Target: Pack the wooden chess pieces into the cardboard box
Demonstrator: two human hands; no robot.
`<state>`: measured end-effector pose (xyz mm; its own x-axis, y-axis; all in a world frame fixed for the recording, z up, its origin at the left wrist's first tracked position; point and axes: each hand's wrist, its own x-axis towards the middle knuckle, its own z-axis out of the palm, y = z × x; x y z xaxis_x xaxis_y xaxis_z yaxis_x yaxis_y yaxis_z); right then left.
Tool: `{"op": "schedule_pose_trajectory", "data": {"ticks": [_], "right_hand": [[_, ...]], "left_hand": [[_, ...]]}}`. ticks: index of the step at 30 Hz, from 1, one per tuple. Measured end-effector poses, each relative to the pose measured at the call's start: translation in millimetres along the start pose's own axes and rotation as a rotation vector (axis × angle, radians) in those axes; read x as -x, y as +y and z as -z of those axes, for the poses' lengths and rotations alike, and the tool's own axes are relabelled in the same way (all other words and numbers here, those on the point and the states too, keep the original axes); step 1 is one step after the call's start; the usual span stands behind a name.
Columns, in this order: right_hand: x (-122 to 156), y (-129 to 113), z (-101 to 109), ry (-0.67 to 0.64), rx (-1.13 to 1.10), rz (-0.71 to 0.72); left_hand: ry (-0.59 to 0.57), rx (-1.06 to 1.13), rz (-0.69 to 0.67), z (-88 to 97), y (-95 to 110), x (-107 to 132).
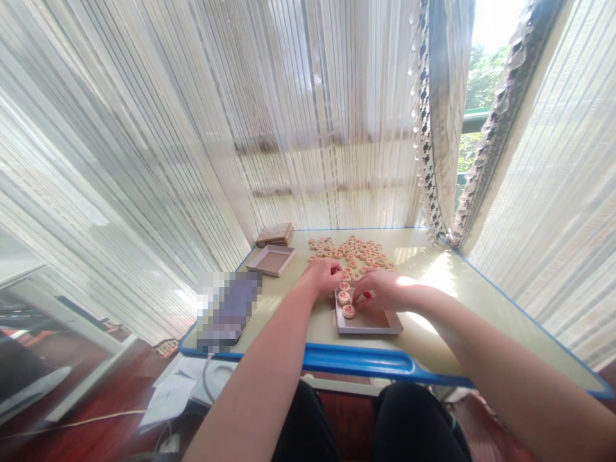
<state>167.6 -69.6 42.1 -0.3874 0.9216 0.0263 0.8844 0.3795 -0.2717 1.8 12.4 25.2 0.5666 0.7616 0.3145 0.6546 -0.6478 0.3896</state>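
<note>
A shallow open cardboard box (399,321) sits near the table's front edge. Inside, along its left wall, a few round Chinese chess pieces (348,311) with red characters lie in a line. My right hand (382,289) reaches over the box, its fingers bent and apart, the tips close beside those pieces. At the box's far left corner is my left hand (326,276), fingers curled together; whatever is between them is hidden. Beyond both hands, many loose chess pieces (353,247) are scattered on the table, some partly covered by the hands.
A second shallow box or lid (273,260) lies at the back left, before a stacked brown folded board or box (275,233). A pixelated phone-like device (231,311) with a cable lies on the left. The blue-edged table (283,321) has a front groove; curtains (337,160) hang behind.
</note>
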Motion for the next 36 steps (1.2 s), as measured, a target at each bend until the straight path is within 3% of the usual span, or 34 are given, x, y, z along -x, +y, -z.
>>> {"op": "schedule_pose_trajectory", "data": {"ticks": [7,13,24,36], "right_hand": [[-2.2,-0.3,0.7,0.021,0.054,-0.025],[-3.6,5.1,-6.9,0.051,0.103,0.052],[-3.9,6.6,-7.0,0.111,0.094,0.059],[-15.7,29.3,-5.9,0.355,-0.017,-0.031]], "left_hand": [[0.015,-0.006,-0.022,-1.7,-4.3,-0.6],[0.021,-0.038,-0.049,-3.4,-4.7,-2.8],[0.016,-0.031,-0.003,-1.3,-3.5,-1.0],[0.166,-0.055,0.04,2.6,-8.3,-2.6]]}}
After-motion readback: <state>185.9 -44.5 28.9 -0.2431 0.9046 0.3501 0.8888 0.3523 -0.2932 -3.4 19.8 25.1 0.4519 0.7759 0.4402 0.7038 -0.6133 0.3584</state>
